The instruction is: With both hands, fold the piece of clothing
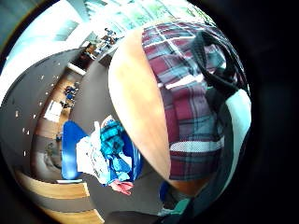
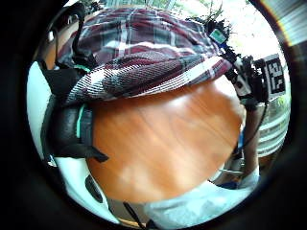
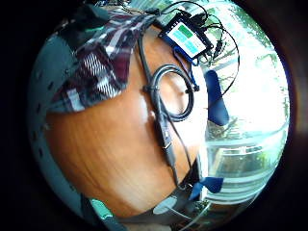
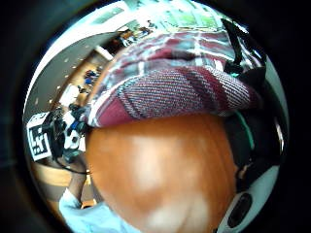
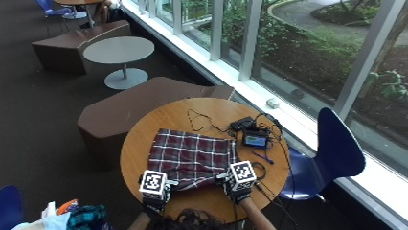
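Observation:
A maroon and white plaid garment (image 5: pixel 191 157) lies spread on the round wooden table (image 5: pixel 143 132). My left hand (image 5: pixel 153 188) grips its near left corner and my right hand (image 5: pixel 238 180) grips its near right corner. In the left thumb side palm view the near hem (image 2: pixel 144 72) stands lifted off the wood in a roll, with my curled fingers (image 2: pixel 67 127) at its end. The right thumb side palm view shows the same raised hem (image 4: pixel 180 90) beside curled fingers (image 4: pixel 252 141). The far part of the garment lies flat.
A small device with a lit screen (image 5: pixel 257 140), cables (image 5: pixel 204 119) and a blue pen (image 5: pixel 262 157) lie on the table's right side. A blue chair (image 5: pixel 333 148) stands to the right and a brown bench (image 5: pixel 127 112) behind. Several clothes (image 5: pixel 70 215) are piled at lower left.

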